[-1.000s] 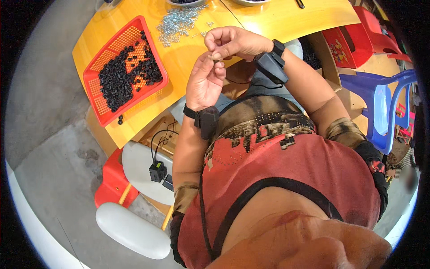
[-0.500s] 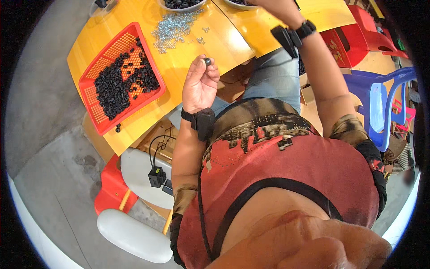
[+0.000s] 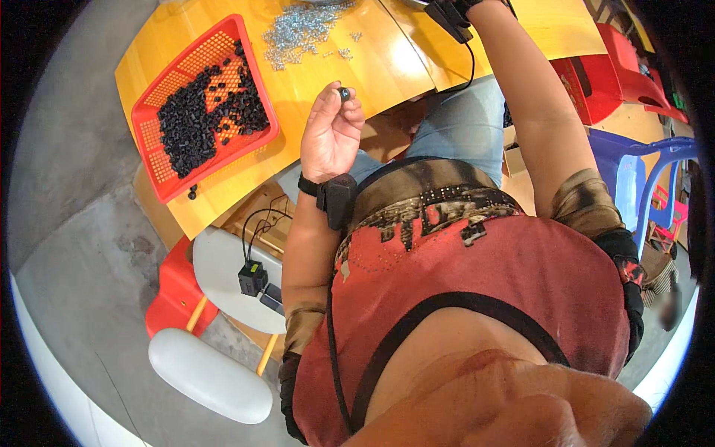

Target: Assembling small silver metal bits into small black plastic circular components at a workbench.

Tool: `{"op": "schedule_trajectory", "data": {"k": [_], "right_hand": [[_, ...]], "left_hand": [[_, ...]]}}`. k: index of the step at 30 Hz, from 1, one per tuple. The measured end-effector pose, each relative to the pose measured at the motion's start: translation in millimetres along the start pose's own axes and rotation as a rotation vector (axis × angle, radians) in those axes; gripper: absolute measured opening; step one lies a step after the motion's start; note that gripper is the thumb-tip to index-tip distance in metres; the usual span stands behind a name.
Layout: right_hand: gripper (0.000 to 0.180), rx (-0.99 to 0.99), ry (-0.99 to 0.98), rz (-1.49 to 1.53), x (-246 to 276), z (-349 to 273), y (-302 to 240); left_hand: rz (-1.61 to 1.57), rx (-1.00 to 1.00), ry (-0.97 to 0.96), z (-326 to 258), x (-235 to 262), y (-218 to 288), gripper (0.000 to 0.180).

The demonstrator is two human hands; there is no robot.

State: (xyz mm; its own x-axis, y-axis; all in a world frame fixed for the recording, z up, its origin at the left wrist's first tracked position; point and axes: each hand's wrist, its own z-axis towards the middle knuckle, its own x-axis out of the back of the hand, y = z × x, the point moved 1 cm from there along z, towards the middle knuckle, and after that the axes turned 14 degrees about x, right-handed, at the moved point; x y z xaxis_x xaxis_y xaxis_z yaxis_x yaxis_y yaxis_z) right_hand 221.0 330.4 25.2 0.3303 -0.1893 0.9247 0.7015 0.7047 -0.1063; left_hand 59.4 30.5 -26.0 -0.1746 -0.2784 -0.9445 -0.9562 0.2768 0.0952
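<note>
My left hand (image 3: 331,134) is raised over the near edge of the yellow table, palm up. Its thumb and fingers are closed on a small black knob-like part (image 3: 344,94) with a shiny end. To its left, a red plastic basket (image 3: 141,153) holds many small black parts (image 3: 186,134). Beyond the hand lies a scatter of small silvery metal pieces (image 3: 302,33), too small to name surely. My right arm (image 3: 532,97) reaches away to the top edge, where only its strapped wrist shows; the right hand itself is out of the picture.
A couple of black parts (image 3: 193,192) sit beside the basket on the yellow table (image 3: 372,63). A grey-white chair (image 3: 216,376) with a black device (image 3: 253,278) and cables is at lower left. Red (image 3: 618,67) and blue (image 3: 622,171) plastic chairs stand at right.
My right hand has moved farther away, out past the top edge. The table things sit higher in the view, and the bowls at the far side have left it. The left hand keeps its hold.
</note>
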Motion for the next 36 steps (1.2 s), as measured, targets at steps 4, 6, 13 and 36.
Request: {"op": "schedule_trajectory", "data": {"k": [4,6,13,36], "right_hand": [[0.021,0.096,-0.016,0.035,4.2,-8.3,0.0],[0.020,0.096,0.003,0.078,0.9,-9.9,3.4],[0.013,0.152,-0.036,0.274,14.2,-24.5,3.1],[0.017,0.020,0.102,0.264,17.3,-17.7,-30.0]], "left_hand": [[0.012,0.000,0.016,0.6,-1.0,-1.8,0.016],[0.014,0.011,0.019,2.1,-2.2,-3.8,0.016],[0.024,0.011,0.036,3.0,-4.9,-5.0,0.017],[0.033,-0.003,0.010,-2.9,-6.4,-5.0,0.017]]}}
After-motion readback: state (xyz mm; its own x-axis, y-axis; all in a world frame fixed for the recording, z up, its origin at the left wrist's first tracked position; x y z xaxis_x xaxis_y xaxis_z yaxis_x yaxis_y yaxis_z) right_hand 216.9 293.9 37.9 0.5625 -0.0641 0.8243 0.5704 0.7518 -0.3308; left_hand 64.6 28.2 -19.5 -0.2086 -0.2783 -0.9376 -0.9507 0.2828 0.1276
